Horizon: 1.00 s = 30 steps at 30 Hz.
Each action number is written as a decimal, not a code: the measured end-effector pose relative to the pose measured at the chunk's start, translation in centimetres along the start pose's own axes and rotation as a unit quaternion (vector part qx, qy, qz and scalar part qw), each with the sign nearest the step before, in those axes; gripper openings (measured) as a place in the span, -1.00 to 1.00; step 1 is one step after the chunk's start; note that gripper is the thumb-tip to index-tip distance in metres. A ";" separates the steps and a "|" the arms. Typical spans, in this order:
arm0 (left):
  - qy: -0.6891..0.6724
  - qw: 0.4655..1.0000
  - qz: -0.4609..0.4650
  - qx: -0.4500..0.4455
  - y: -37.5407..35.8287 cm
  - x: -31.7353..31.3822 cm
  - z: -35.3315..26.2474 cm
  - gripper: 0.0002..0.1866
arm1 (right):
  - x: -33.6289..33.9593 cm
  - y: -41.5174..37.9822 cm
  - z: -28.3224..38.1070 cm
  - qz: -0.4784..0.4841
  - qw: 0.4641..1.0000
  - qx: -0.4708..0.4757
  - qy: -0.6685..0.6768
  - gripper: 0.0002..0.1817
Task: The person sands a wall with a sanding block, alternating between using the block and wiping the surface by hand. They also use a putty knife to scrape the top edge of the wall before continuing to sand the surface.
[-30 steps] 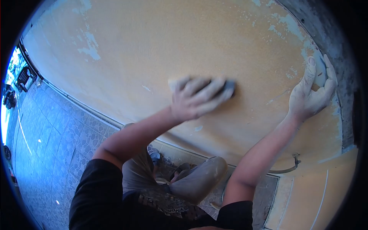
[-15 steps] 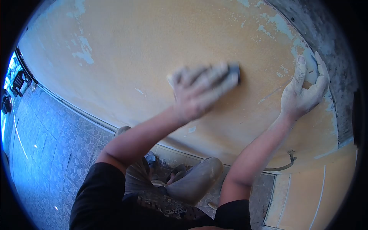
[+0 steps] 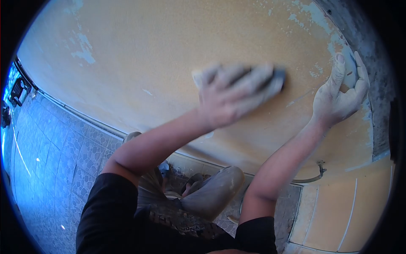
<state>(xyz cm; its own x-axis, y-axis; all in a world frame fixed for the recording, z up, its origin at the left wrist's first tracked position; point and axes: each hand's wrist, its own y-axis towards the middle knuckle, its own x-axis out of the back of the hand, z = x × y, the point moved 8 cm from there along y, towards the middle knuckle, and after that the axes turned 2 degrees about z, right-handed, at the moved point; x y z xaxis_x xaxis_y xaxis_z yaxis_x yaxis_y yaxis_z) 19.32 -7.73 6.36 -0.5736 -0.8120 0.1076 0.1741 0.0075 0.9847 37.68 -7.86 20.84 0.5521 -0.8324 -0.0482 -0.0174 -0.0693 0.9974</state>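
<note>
A blurred, dust-coated left hand (image 3: 237, 91) of mine is wrapped over a sanding block, pressing it to the yellowish wall (image 3: 169, 38). The dark end of the sanding block (image 3: 279, 78) sticks out past my fingertips; a pale corner shows at the other end, and the rest is under my palm. My right hand (image 3: 338, 91), also white with dust, rests at the wall's right edge. Its thumb and fingers are spread apart around a pale patch (image 3: 350, 70), with nothing between them.
Pale bare patches (image 3: 84, 51) mark the wall. Rough grey concrete (image 3: 363, 38) borders it on the right. A short hose on a tap (image 3: 322, 169) juts out low down. Patterned floor tiles (image 3: 63, 156) and a dark chair (image 3: 17, 91) lie to the left.
My left hand has slid the sanding block to the right across the wall. My right hand stays at the wall's edge; the view has shifted slightly.
</note>
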 end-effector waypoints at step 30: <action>0.043 0.988 -0.146 0.017 5.3 5.0 11.9 -0.49 | -0.2 0.0 -1.0 0.023 0.999 -0.025 0.004 -0.59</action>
<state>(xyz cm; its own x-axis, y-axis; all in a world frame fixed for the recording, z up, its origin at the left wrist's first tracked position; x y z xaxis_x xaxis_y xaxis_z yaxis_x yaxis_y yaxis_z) 7.82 -4.81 13.76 -0.5248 -0.8290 -0.1934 -0.0173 -0.2168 0.9761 38.38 -7.15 20.87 0.5579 -0.8299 -0.0013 -0.0019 -0.0028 1.0000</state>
